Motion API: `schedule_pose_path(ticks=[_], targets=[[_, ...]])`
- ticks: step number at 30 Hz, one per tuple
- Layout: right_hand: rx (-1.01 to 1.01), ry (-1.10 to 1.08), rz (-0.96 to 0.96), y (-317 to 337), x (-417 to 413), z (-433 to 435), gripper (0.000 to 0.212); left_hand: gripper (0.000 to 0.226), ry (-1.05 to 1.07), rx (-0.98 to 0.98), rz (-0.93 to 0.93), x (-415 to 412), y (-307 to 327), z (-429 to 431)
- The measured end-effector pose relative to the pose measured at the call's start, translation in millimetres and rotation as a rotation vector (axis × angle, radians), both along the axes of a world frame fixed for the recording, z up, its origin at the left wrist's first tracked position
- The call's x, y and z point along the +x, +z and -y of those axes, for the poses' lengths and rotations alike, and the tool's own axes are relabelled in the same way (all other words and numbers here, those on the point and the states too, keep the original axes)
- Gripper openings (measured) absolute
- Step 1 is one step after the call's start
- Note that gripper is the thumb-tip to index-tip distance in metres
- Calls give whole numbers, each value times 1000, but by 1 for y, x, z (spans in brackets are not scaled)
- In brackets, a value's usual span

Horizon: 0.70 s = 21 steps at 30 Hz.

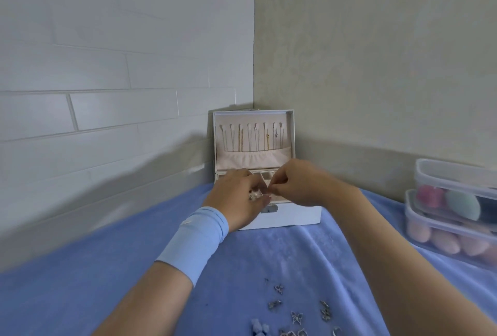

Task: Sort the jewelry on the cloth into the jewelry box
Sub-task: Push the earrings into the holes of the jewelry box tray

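Left hand (236,197) holds jewelry (254,197); right hand (294,182) pinches it | over jewelry box (285,217)

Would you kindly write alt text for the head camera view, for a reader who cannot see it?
Over an open white jewelry box in a corner, the left hand holds small jewelry pieces while the right hand pinches at them. Necklaces hang in the lid; silver jewelry lies on the blue cloth; clear boxes of makeup sponges stand at right.

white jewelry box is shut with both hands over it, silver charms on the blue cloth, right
No, the head view shows the white jewelry box open, lid upright. The left hand and right hand are over it, silver charms on the blue cloth.
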State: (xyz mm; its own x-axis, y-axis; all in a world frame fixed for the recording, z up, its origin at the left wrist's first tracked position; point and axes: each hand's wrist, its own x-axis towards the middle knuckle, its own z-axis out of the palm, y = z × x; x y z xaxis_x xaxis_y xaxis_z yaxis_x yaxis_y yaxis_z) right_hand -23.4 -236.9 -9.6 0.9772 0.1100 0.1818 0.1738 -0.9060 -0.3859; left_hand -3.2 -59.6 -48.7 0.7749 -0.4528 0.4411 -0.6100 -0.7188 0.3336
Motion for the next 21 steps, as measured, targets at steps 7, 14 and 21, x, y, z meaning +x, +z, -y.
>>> schedule_pose_path(ticks=[7, 14, 21], targets=[[-12, 179, -302, -25, -52, -10, 10, 11, -108, 148, -434, -53, -7, -21], [-108, 218, -543, -34, -70, -12, 11, 13, -140, 146, -509, -73, -27, -28], [-57, 251, -593, -36, -71, -12, 15, 4, -118, 206, -541, -67, -25, -18]])
